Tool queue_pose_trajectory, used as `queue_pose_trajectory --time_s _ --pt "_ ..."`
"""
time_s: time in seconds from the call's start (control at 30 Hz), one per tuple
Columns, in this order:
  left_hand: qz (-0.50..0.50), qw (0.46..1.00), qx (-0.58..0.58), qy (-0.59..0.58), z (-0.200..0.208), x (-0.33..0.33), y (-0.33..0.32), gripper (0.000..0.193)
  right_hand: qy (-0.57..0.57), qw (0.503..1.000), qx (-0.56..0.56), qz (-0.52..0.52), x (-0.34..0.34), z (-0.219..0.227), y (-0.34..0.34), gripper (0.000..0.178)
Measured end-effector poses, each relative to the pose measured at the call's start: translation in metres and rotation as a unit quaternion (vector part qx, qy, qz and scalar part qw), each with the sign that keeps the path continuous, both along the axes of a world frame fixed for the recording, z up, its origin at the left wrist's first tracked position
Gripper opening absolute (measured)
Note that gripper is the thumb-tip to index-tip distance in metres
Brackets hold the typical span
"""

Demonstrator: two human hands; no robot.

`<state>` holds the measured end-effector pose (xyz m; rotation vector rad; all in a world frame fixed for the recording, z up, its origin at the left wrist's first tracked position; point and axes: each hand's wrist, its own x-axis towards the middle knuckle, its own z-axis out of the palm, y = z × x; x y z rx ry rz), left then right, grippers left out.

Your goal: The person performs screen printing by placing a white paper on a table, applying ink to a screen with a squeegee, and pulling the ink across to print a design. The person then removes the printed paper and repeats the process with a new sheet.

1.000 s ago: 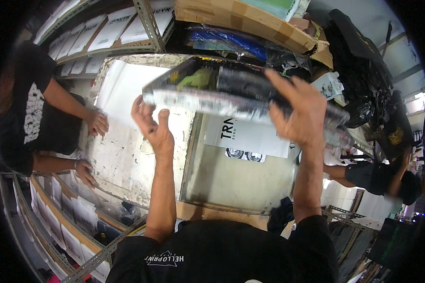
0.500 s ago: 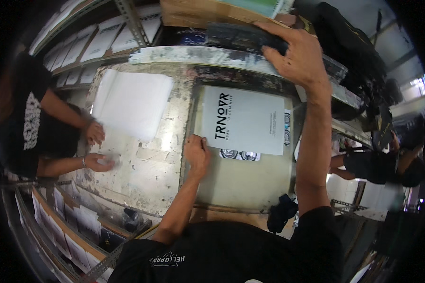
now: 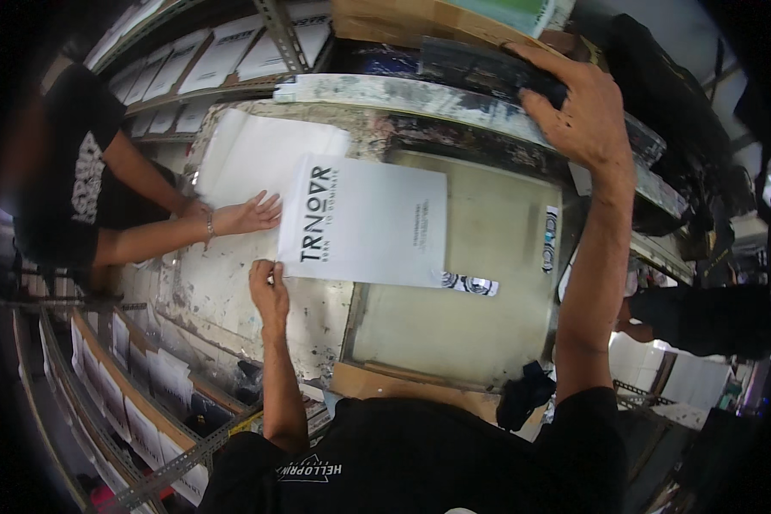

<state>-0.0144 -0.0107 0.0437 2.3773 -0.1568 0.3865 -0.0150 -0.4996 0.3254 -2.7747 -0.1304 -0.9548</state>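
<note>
Printed sheet: the white printed sheet (image 3: 364, 223) lies across the left side of the pale board (image 3: 454, 338), covering part of it and reaching out past its left edge.
Left hand: the left hand (image 3: 270, 289), left of the board, is nearly closed, pinching the sheet's near left corner between thumb and fingers.
Right hand: the right hand (image 3: 587, 111), beyond the board's far right corner, is half open, fingers and thumb bent around a dark bar (image 3: 475, 68).
Frame: a paint-smeared frame (image 3: 411, 101) runs along the board's far side, below the bar; whether the right hand grips it too, I cannot tell.
Worktop: the worn, stained worktop (image 3: 308, 330) spreads left of the board.
White sheets: plain white sheets (image 3: 261, 154) lie beyond the board's far left corner.
Co-worker: a co-worker's hand (image 3: 250, 214), fingers spread, is left of the board, just beside the printed sheet.
Strips: one black-and-white strip (image 3: 480, 284) lies on the board, partly under the sheet; another strip (image 3: 551, 240) is at its right edge.
Cloth: a dark cloth (image 3: 525, 396) hangs by the board's near right corner.
</note>
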Motion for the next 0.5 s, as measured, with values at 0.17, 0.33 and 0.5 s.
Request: queue_pose_trajectory --time_s 0.17,0.33,0.5 --pt "0.257 0.935 0.223 -0.095 0.015 -0.011 0.058 0.02 0.006 0.999 0.021 0.027 -0.003 0.003 0.008 0.048" --pt "0.068 0.964 0.092 -0.238 0.041 0.035 -0.022 0.03 0.022 0.999 0.037 0.032 -0.005 0.005 0.008 0.049" --pt "0.001 0.986 0.126 -0.106 -0.015 0.112 -0.069 0.039 0.056 0.996 0.06 0.033 -0.004 0.009 0.007 0.049"
